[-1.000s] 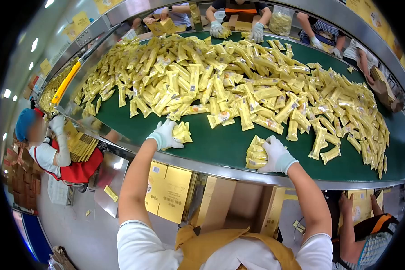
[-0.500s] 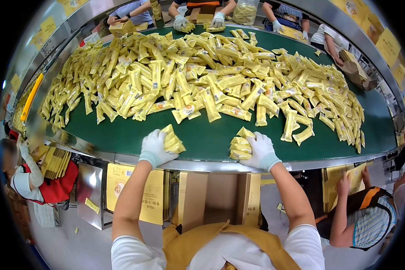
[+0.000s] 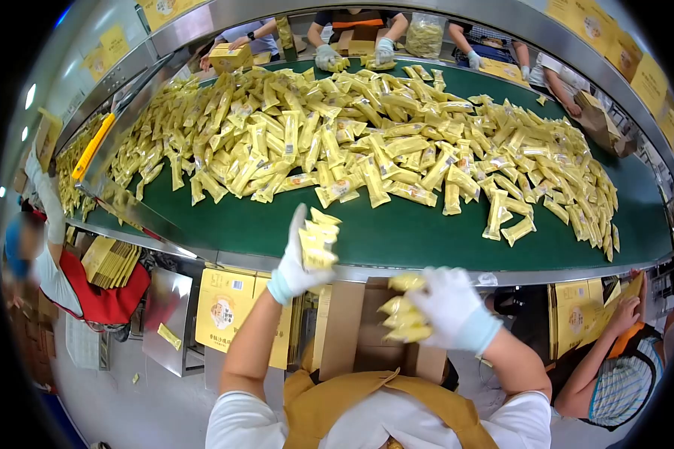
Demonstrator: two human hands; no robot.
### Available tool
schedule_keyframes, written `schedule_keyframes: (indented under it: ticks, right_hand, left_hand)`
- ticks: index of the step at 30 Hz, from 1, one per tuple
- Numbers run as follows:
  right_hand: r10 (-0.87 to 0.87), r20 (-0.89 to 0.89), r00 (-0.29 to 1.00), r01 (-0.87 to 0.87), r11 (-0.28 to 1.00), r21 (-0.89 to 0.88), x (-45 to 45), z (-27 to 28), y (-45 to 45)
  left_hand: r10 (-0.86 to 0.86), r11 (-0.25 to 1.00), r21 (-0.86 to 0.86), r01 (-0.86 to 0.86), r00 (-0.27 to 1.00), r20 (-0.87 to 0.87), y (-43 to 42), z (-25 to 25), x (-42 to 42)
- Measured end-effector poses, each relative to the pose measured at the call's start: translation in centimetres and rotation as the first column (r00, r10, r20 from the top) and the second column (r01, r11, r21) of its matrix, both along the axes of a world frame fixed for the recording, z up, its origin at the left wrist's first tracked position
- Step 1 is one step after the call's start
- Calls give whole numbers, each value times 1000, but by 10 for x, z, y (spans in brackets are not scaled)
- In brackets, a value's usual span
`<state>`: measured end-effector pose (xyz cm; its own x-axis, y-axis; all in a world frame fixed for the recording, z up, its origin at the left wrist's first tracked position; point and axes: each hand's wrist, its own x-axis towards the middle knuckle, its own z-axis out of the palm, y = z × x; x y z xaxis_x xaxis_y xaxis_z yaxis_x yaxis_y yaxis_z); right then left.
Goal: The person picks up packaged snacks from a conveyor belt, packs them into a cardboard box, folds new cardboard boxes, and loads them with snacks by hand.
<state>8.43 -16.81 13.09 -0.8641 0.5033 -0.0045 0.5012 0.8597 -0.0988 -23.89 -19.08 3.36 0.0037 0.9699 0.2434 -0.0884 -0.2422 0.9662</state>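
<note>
I observe the right hand (image 3: 452,305), fingers gripping packets (image 3: 407,313), partly obscuring the open carton (image 3: 343,318); beyond it, the left hand (image 3: 295,262) grips more packets (image 3: 319,241); yellow cardboard (image 3: 231,308) stands left.

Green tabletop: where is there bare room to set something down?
Bare green tabletop shows between the packet heap and the near metal rim, right of the left hand. Another bare patch lies at the right end, beyond the heap. The heap crowds the middle.

Stacked, shiny yellow packets (image 3: 406,308) over the open carton (image 3: 342,329), another stack (image 3: 319,241) over the green belt (image 3: 225,236)
</note>
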Motion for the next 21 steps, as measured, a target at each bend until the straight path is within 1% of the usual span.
schedule_keyframes:
  ticks: [1,2,3,4,5,6,7,8,9,11,12,14,16,17,18,20,21]
  right_hand:
    - [47,135,990,-51,998,32,-9,-15,-11]
    - [67,330,942,-61,998,-29,-23,-24,-20]
    - [105,440,892,-113,994,-8,-35,-35,-29]
    - [131,473,871,-141,990,-14,-43,-57,-37]
    - [189,509,840,-153,982,-112,-53,-70,-41]
    - [260,544,798,-132,956,-263,-61,-73,-39]
    - [251,533,808,-98,949,-298,-62,-109,-42]
    - [254,498,829,-77,934,-349,-61,-145,-45]
    - [260,420,870,-84,916,-393,-57,-176,-49]
    - [267,255,929,-137,890,-434,-49,-227,-59]
    - [275,193,942,-169,884,-435,-47,-236,-64]
    - [286,114,951,-215,881,-422,-42,-249,-76]
    - [294,102,950,-233,889,-393,-40,-255,-79]
    - [305,138,942,-229,888,-400,-41,-258,-79]
    - [325,228,918,-199,873,-445,-45,-259,-79]
    - [248,339,907,-37,851,-523,-49,-259,-82]
    - [213,394,894,46,832,-553,-52,-257,-83]
  left_hand:
    - [-99,995,4,99,990,102,-7,13,14]
    - [-158,987,38,157,987,27,-10,17,24]
    - [-252,967,-20,254,964,80,-14,13,37]
    - [-333,935,-78,345,933,135,-17,10,49]
    - [-375,927,-11,375,926,-39,-18,14,57]
    - [-385,912,62,405,899,-207,-19,18,66]
    - [-275,892,217,397,857,-436,-25,36,77]
    - [-210,907,192,375,798,-565,-30,36,86]
    - [-96,893,236,384,674,-733,-30,32,92]
    - [-36,896,202,397,518,-855,-31,27,107]
    - [60,886,248,392,433,-899,-31,18,111]
    - [247,857,334,393,256,-935,-34,-12,117]
    - [311,878,328,349,107,-944,-40,-24,129]
    - [337,888,328,323,31,-941,-42,-29,135]
    - [323,897,295,329,-34,-946,-42,-33,139]
    - [294,916,229,329,-164,-942,-39,-39,146]
    - [275,919,206,335,-173,-946,-36,-49,148]
